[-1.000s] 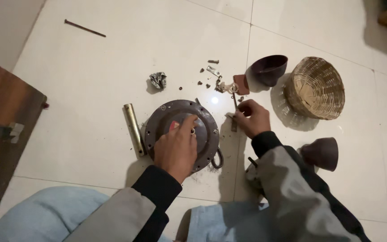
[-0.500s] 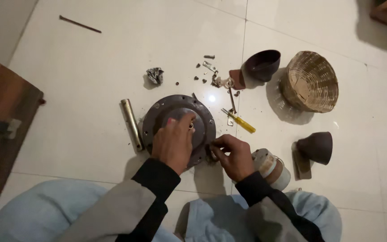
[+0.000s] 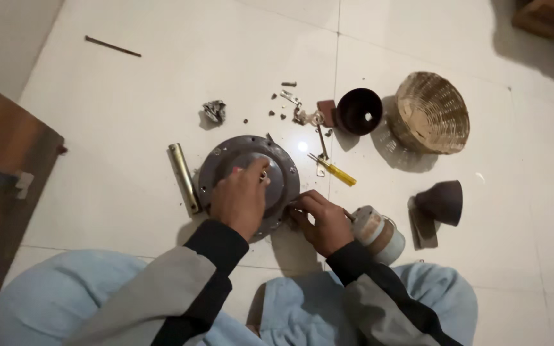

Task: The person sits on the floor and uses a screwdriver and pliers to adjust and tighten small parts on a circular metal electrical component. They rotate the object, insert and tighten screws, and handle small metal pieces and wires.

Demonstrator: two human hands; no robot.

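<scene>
The left hand [image 3: 240, 197] rests flat, fingers spread, on the round metal housing [image 3: 249, 182]. The right hand [image 3: 320, 220] pinches its rim, a yellow-handled screwdriver [image 3: 333, 170] lying beyond it.

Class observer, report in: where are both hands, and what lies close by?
Left hand pressed flat on the round metal housing. Right hand at its lower rim, fingers pinched. Yellow-handled screwdriver and brass tube lie alongside, apart.

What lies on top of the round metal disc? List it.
The left hand rests flat on the round metal disc, covering its middle. The right hand touches its lower right edge. Anything beneath the palm is hidden.
</scene>
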